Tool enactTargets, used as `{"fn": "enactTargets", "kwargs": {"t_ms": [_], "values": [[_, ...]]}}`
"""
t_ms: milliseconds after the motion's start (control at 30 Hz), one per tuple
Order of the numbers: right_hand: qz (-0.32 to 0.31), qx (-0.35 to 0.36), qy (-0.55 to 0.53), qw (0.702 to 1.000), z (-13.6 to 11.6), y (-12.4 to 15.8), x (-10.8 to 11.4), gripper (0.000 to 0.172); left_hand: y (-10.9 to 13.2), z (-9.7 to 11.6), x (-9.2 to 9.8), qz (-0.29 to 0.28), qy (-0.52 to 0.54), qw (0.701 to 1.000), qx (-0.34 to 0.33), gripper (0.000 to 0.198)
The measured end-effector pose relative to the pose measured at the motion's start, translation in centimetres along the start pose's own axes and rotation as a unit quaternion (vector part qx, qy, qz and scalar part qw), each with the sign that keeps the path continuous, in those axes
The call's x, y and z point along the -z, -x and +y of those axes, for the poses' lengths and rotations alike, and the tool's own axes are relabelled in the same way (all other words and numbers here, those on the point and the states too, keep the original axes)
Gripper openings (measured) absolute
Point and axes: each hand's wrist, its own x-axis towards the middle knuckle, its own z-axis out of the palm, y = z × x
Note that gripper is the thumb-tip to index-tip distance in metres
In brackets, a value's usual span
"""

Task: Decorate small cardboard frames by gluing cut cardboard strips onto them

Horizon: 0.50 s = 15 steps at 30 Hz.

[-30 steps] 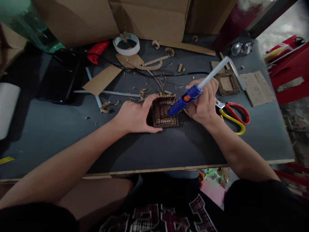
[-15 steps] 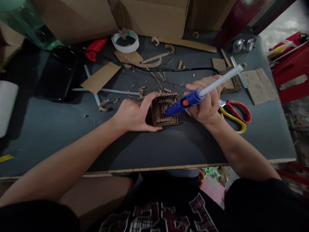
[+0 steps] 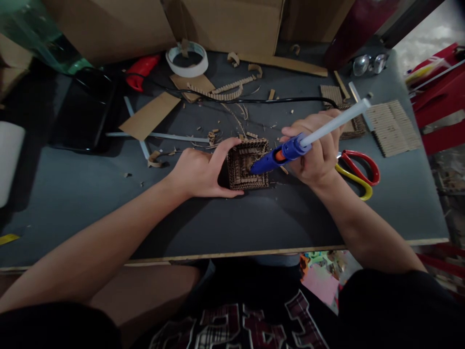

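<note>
A small square frame built of corrugated cardboard strips [image 3: 244, 170] lies on the dark grey table [image 3: 90, 198] in front of me. My left hand [image 3: 201, 169] grips its left side, thumb at the near edge and fingers over the far edge. My right hand [image 3: 319, 148] holds a blue glue gun [image 3: 278, 156] with a long white glue stick [image 3: 336, 122] sticking out of the back. The gun's nozzle points down and left into the middle of the frame.
Red and yellow scissors [image 3: 358, 172] lie just right of my right hand. A black cable [image 3: 254, 101], cardboard scraps, a tape roll [image 3: 187, 58], a red cutter [image 3: 141, 71], glasses [image 3: 368, 63], a corrugated sheet [image 3: 394, 127] and a second frame lie further back. Cardboard boxes stand behind.
The glue gun's nozzle has shifted slightly within the frame and the glue stick has tilted lower to the right. My left hand keeps its hold on the frame.
</note>
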Motion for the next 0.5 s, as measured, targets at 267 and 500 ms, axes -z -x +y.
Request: {"fn": "enactTargets", "kwargs": {"t_ms": [267,500], "values": [[-0.035,-0.037,0.009,0.999,0.24,0.50,0.47,0.026,-0.06,0.03,0.11,-0.021,0.019,0.999,0.018,0.116],[-0.147,-0.171,-0.011,0.974,0.83,0.87,0.52,0.043,-0.03,0.01,0.04,-0.014,0.020,1.000,0.016,0.115]]}}
